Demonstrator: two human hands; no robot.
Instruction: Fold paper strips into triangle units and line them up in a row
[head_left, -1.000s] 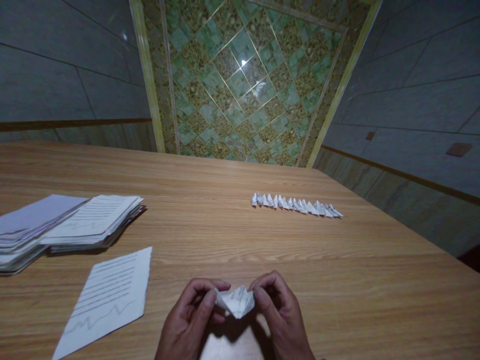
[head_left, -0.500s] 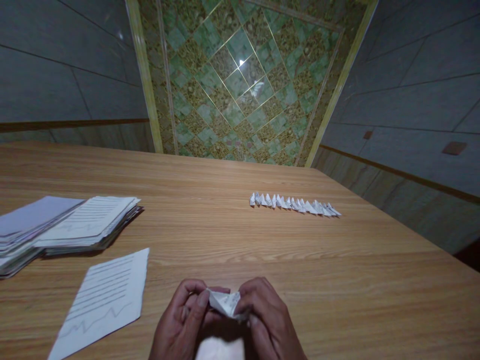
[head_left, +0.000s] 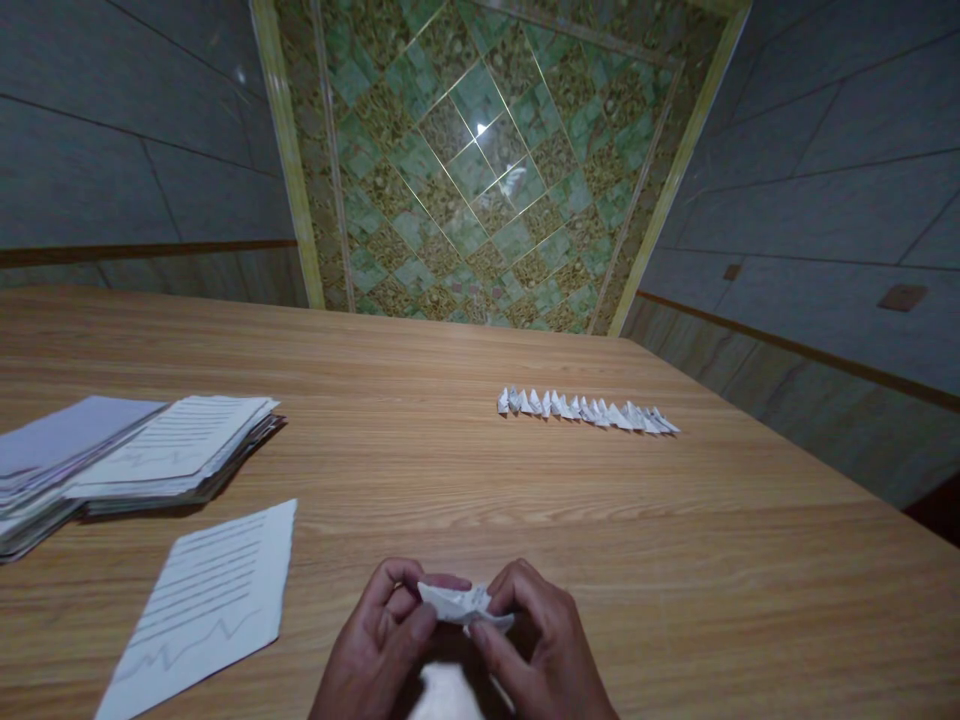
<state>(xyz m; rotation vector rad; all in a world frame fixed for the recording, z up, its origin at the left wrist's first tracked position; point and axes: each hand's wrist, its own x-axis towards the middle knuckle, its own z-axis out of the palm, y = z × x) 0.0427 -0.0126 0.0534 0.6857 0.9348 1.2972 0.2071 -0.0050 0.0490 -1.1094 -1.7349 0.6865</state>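
Observation:
A small piece of folded white paper (head_left: 454, 603) is held between my two hands, low in the middle of the view. My left hand (head_left: 386, 635) pinches its left end, with the thumb in front and the fingers behind. At the right end, the thumb and fingers of my right hand (head_left: 536, 635) are closed on the paper. Its exact folds are partly hidden by my fingers. To the left lies a loose sheet of paper (head_left: 206, 600) with printed lines and a zigzag line.
Beyond my hands, a row of small folded paper pieces (head_left: 589, 410) stands on the wooden table (head_left: 390, 440). An open stack of papers (head_left: 176, 445) lies at the left. Past the table's far edge is a green patterned tile surface (head_left: 480, 180) between grey walls.
My right thumb has come forward onto the paper's front, and the folded paper now looks wider and more spread. Sheet, stack and row stay put.

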